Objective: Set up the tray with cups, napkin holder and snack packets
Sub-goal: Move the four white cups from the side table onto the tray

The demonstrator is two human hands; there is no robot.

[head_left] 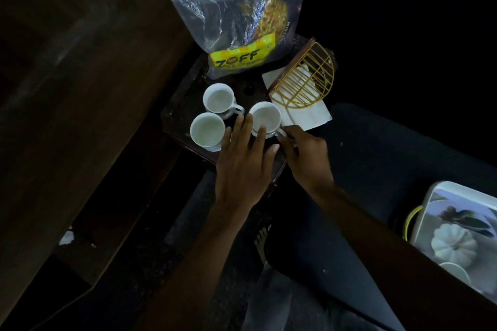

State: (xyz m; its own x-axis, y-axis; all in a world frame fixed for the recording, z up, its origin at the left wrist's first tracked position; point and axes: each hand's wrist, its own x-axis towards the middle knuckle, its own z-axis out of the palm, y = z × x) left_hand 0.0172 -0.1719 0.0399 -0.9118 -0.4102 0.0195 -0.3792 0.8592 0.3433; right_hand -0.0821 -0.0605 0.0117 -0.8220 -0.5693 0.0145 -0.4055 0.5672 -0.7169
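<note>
On the dark brown tray [177,105] stand three white cups on saucers: a far cup [218,97], a near-left cup [207,129] and a right cup [265,117]. My right hand [305,154] pinches the right cup's handle. Fingers apart, my left hand [243,158] lies flat against that cup's near side and saucer. A yellow wire napkin holder [309,80] lies tilted on white napkins [309,115] at the tray's right. A clear plastic bag of snack packets [242,16], one with a yellow label, rests at the tray's far end.
A dark wooden surface [80,88] runs along the left. My dark-trousered legs [376,169] and a bare foot [262,239] show below the tray. At the right edge sits a white container [457,228] with a white pumpkin-shaped object and a yellow handle.
</note>
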